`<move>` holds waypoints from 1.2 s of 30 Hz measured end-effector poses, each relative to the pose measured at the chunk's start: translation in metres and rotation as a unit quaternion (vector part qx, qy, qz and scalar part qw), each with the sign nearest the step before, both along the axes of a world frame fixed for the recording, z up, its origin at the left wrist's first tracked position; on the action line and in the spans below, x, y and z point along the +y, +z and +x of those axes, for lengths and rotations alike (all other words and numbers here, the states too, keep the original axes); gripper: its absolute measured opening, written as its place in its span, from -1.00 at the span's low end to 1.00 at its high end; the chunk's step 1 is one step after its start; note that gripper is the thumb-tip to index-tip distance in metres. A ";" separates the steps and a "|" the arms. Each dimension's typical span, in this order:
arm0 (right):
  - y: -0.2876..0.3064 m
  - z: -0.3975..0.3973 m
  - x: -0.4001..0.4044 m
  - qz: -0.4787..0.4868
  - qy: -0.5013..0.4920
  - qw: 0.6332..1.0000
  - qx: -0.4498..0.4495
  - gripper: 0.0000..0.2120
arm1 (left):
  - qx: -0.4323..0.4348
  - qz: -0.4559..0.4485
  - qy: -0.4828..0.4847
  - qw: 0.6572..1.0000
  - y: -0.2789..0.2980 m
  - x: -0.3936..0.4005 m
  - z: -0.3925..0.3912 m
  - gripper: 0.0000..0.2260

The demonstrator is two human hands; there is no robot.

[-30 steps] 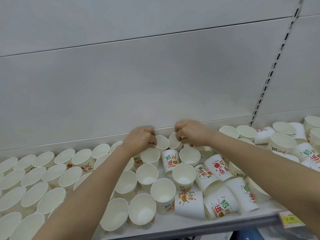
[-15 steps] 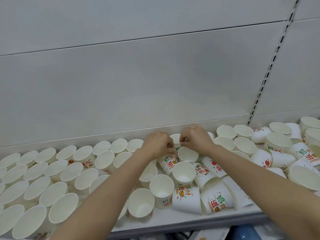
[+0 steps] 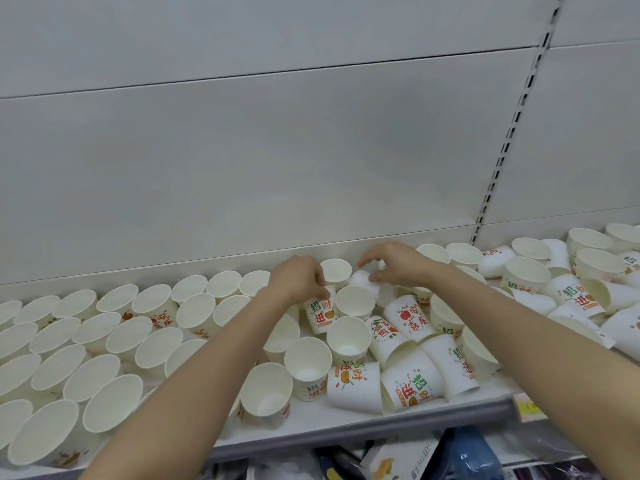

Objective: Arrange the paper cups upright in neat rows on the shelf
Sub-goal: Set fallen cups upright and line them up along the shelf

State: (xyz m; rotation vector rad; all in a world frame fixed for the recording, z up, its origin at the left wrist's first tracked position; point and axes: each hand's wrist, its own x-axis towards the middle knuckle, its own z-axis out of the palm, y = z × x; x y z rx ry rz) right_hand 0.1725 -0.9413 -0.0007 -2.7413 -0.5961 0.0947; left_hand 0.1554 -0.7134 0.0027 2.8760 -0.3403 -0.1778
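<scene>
Cups: upright paper cups (image 3: 104, 337) fill the lower left in rows; tipped cups (image 3: 412, 382) at centre-right read 招财进
Left hand (image 3: 298, 282): fingers curled beside an upright cup (image 3: 335, 270); grip unclear
Right hand (image 3: 394, 261): fingers pinching a fallen cup (image 3: 362, 279)
Shelf (image 3: 346, 422): white; yellow price tag (image 3: 528, 407), unreadable

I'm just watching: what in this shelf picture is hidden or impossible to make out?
- Head view: the left hand covers its own fingertips, so its grip on the printed cup is unclear.
- The right hand hides part of the tipped cup under it.
- The forearms cover several cups.
- Left and right edges cut off the rows.
- The yellow price tag is too blurred to read.
</scene>
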 end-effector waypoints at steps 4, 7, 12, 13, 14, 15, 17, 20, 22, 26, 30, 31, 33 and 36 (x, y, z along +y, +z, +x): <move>0.000 0.002 0.007 -0.037 -0.007 0.999 0.040 -0.62 | -0.061 -0.009 0.001 0.998 -0.010 0.005 -0.013 -0.90; 0.001 0.005 0.013 -0.068 -0.017 0.996 0.055 -0.59 | -0.142 0.035 -0.037 0.989 -0.012 0.005 -0.023 -0.93; 0.001 0.011 0.024 -0.148 -0.008 0.985 0.085 -0.62 | -0.165 0.054 -0.065 0.983 -0.013 0.004 -0.034 -0.89; -0.001 0.013 0.026 -0.166 -0.003 0.982 0.089 -0.65 | -0.151 0.047 -0.061 0.986 -0.012 0.006 -0.035 -0.86; -0.003 0.014 0.027 -0.180 0.001 0.979 0.095 -0.68 | -0.137 0.039 -0.055 0.988 -0.011 0.008 -0.037 -0.82; -0.006 0.015 0.028 -0.188 0.005 0.977 0.100 -0.70 | -0.128 0.030 -0.047 0.990 -0.010 0.011 -0.040 -0.79; -0.011 0.016 0.030 -0.180 0.008 0.978 0.103 -0.71 | -0.120 0.008 -0.034 0.992 -0.006 0.015 -0.049 -0.77; -0.012 0.015 0.029 -0.136 -0.004 0.987 0.090 -0.82 | -0.127 -0.046 -0.014 0.991 -0.002 0.016 -0.070 -0.82; -0.009 0.014 0.023 -0.092 -0.023 0.992 0.082 -0.93 | -0.143 -0.092 -0.014 0.985 -0.001 0.012 -0.087 -0.88; 0.000 -0.001 0.010 -0.005 -0.060 0.998 0.018 -0.95 | -0.169 -0.130 -0.096 0.972 -0.011 0.000 -0.123 -0.90; -0.014 -0.021 0.004 -0.002 -0.072 0.996 -0.052 -0.94 | -0.172 -0.081 -0.233 0.954 -0.028 -0.014 -0.143 -0.81; -0.019 -0.025 0.002 -0.002 -0.075 0.996 -0.055 -0.93 | -0.161 -0.060 -0.264 0.949 -0.032 -0.017 -0.145 -0.78; -0.026 -0.033 0.000 0.009 -0.084 0.995 -0.060 -0.87 | -0.142 -0.022 -0.305 0.941 -0.036 -0.023 -0.148 -0.74; -0.026 -0.045 -0.002 0.042 -0.109 0.989 -0.093 -0.77 | -0.152 0.033 -0.326 0.933 -0.036 -0.031 -0.151 -0.72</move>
